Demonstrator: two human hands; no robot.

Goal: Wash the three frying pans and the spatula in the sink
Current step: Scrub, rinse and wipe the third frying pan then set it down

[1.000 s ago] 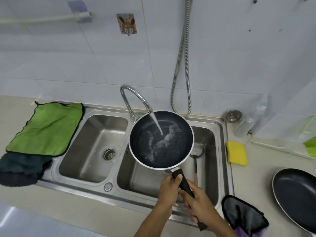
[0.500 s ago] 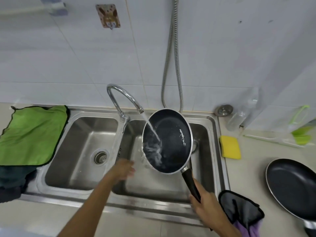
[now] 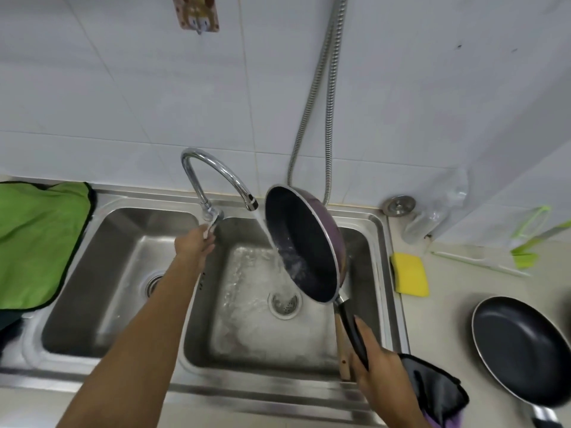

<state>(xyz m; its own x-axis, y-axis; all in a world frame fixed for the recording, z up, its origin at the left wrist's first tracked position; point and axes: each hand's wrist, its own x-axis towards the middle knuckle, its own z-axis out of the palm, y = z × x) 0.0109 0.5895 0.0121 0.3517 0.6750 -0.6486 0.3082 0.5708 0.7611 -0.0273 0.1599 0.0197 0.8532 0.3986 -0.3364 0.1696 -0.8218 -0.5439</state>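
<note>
My right hand [image 3: 378,369] grips the black handle of a small frying pan [image 3: 301,245], purple outside and black inside. The pan is tipped steeply on edge over the right basin of the steel sink [image 3: 383,273], and water from the curved faucet [image 3: 216,174] runs down its inner face to the drain [image 3: 284,302]. My left hand [image 3: 196,244] grips the tap lever at the faucet's base. The wooden handle of the spatula [image 3: 342,350] leans in the right basin under the pan's handle; its head is hidden. A second black frying pan [image 3: 522,350] lies on the counter at right.
A green cloth [image 3: 37,239] covers the counter left of the sink. A yellow sponge [image 3: 410,273] lies right of the basin, and a dark cloth [image 3: 432,390] hangs by my right wrist. A metal shower hose [image 3: 318,97] runs down the tiled wall. A sink plug [image 3: 399,205] sits behind.
My left hand left the pan handle and reached up to the tap lever. My right hand tipped the pan from flat under the stream to nearly on edge, pouring water out.
</note>
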